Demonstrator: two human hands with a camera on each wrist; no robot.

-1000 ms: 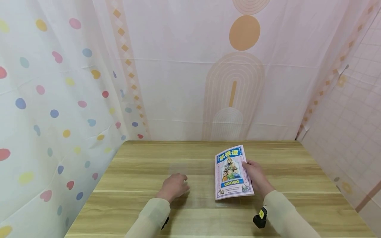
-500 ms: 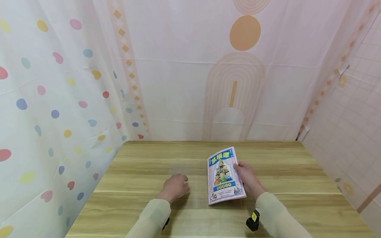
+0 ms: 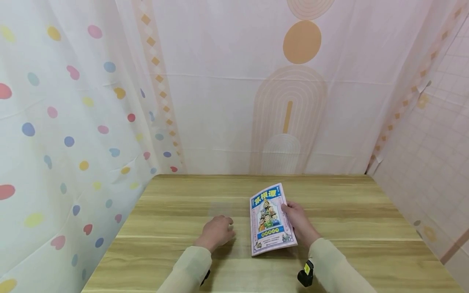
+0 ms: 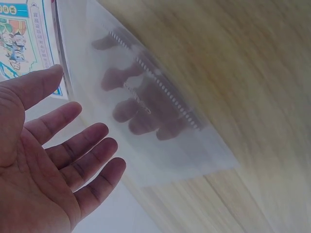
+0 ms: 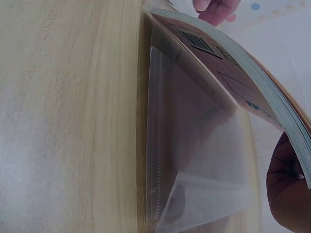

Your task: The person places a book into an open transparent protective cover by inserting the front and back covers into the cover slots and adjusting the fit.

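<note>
Head view: comic book (image 3: pixel 270 219) gripped by right hand (image 3: pixel 297 221), shifted toward 9 o'clock; left hand (image 3: pixel 216 231) open, over clear zip bag (image 4: pixel 160 121).

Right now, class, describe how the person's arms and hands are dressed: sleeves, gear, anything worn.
Both hands, the left hand and the right hand, are bare, with no gloves. Long pale cream sleeves cover both arms to the wrists. A small black device with a yellow mark hangs under the right wrist.
</note>
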